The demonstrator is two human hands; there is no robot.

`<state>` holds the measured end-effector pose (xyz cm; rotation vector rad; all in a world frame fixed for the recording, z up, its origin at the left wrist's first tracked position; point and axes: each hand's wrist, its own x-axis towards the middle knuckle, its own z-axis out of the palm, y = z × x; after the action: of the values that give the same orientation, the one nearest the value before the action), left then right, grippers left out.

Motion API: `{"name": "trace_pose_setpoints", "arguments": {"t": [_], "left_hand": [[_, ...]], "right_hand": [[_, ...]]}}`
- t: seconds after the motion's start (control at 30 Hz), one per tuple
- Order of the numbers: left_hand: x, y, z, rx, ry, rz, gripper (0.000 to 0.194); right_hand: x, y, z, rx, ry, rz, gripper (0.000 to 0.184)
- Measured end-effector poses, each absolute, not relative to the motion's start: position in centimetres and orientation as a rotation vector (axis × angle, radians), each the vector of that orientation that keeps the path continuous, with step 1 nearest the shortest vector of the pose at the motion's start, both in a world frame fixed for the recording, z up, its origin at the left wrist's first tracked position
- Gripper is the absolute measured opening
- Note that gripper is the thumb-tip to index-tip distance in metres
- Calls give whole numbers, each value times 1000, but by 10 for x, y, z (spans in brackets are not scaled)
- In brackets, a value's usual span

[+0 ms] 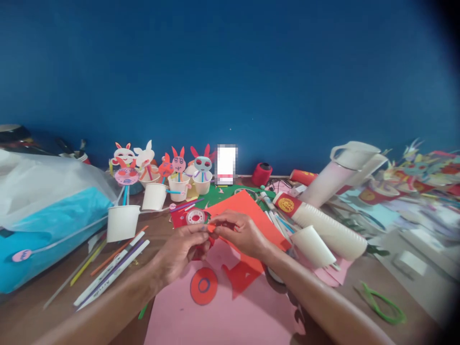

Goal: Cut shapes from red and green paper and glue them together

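My left hand (187, 247) and my right hand (242, 232) meet above a pink sheet of paper (172, 306). Their fingertips pinch a small orange-red paper piece (212, 228), mostly hidden by the fingers. Below them on the pink sheet lies an orange paper disc (203, 286) with a dark-outlined ring at its middle. To its right rests a cut orange paper scrap (243, 279). Behind my right hand spreads a larger orange sheet (268, 223). A roll of tape (196, 217) sits just beyond my left hand.
White paper cups (124, 223) with paper animal faces on sticks stand at the back left. Markers (111, 268) lie left of my arm. To the right are stacked cups (327, 230), a pale jug (338, 172) and a green pipe cleaner (383, 306). A blue wall rises behind.
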<state>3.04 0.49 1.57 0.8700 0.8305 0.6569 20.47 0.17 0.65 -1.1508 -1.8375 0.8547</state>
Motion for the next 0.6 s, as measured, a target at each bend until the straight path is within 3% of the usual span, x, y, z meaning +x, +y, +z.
{"name": "trace_pose_setpoints", "arguments": {"t": [0.37,0.6], "left_hand": [[32,9,12,860,895,687,13],[34,6,8,751,945,764,15]], "right_hand": [[205,5,-3,-998,-1698,1096,21],[201,0,1,-1076,-1754,864,33]]}}
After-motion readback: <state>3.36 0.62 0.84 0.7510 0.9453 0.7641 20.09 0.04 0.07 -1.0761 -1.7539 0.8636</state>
